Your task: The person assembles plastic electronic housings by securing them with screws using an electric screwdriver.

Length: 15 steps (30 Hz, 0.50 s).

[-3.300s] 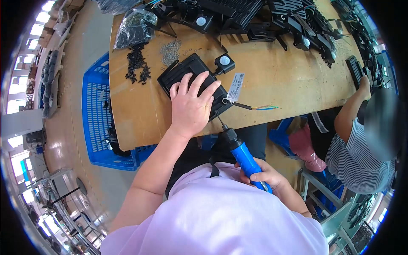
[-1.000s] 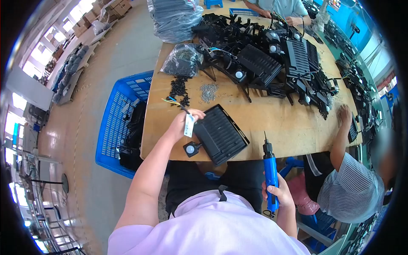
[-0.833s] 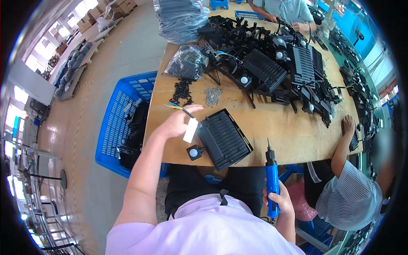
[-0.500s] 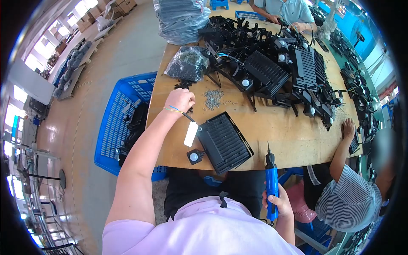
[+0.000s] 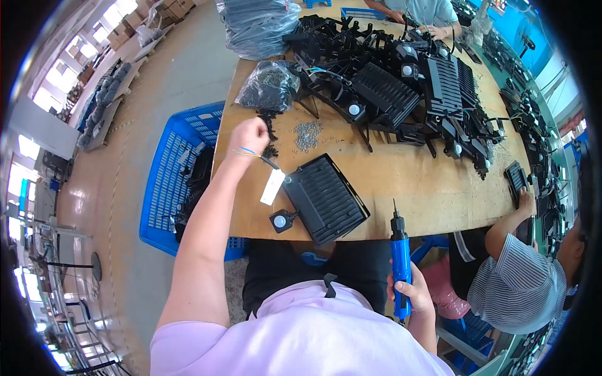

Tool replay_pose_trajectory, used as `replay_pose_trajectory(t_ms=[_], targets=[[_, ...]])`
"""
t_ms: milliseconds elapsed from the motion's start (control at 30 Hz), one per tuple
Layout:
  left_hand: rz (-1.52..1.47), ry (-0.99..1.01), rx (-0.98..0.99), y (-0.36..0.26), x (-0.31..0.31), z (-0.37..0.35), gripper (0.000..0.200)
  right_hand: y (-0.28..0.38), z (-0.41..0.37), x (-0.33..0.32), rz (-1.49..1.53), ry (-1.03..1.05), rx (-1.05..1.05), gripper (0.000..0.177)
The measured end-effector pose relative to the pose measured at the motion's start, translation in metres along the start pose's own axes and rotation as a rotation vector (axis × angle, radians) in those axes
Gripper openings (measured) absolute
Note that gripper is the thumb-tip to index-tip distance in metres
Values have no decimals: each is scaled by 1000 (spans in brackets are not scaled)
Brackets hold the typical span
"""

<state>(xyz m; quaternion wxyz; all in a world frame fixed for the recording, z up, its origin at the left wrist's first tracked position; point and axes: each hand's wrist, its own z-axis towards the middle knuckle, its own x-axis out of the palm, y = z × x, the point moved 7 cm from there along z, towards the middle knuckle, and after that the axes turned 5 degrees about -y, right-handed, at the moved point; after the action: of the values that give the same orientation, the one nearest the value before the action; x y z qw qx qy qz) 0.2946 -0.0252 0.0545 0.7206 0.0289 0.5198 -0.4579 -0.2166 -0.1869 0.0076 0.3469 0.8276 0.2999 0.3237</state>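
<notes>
My left hand [image 5: 248, 136] is over the table's left side, fingers curled in. Whatever they hold, if anything, is hidden. Beside the fingers lies a strip of small black parts [image 5: 271, 150], likely screws, and to its right a pile of small silvery washers or nuts [image 5: 308, 136]. Below the left hand rests a black finned floodlight [image 5: 326, 199], with a sensor block [image 5: 281, 221], a white tag [image 5: 272, 187] and a short cable with coloured wires. Near my lap, my right hand [image 5: 412, 291] grips a blue electric screwdriver [image 5: 400, 263], bit pointing away from me.
A heap of black floodlights and brackets [image 5: 385, 94] covers the far table. Plastic bags of black parts [image 5: 268, 86] stand at the far left. A blue crate [image 5: 164, 182] is left of the table. Co-workers sit at the far side and right, one with a hand [image 5: 527, 203] near a black part.
My left hand has drawn slightly left, away from the washers, fingers still curled. The right hand keeps hold of the screwdriver. The co-worker's hand at right has shifted beside a black part.
</notes>
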Motion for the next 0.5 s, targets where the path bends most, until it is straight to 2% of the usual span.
replay_pose_trajectory(t_ms=[33,67,100,133,200,233,267,300,333,367,400,433,500], targets=[[-204,-58,-228,12,-18,-4,8,0,-1,-1,-5,2,-5,93],[-128,-112,-307,16,-43,-10,11,1,-2,0,-14,20,-6,94],[-396,-267,-332,27,-62,-23,17,3,-4,1,-21,36,-8,96],[-428,-360,-454,9,-92,-38,23,5,-7,2,-27,52,-9,97],[-624,-494,-583,-43,-139,-74,20,10,-11,9,-22,101,6,94],[-697,-555,-501,-55,-145,-95,16,12,-13,12,-21,126,16,92],[-881,-464,-502,-76,-139,-110,12,13,-13,16,-39,161,29,91],[-940,-315,-449,-103,-128,-125,9,14,-13,21,-59,199,40,91],[-1086,-221,-561,-121,-107,-139,12,14,-12,26,-81,238,51,90],[-1184,-7,-592,-130,-82,-148,14,13,-11,31,-132,284,50,89],[-1404,148,-645,-135,-56,-154,15,10,-9,35,-185,326,50,88],[-1537,244,-769,-142,-36,-162,16,8,-8,39,-237,364,44,87],[-1603,321,-885,-150,-10,-168,17,7,-12,48,-282,418,58,84]])
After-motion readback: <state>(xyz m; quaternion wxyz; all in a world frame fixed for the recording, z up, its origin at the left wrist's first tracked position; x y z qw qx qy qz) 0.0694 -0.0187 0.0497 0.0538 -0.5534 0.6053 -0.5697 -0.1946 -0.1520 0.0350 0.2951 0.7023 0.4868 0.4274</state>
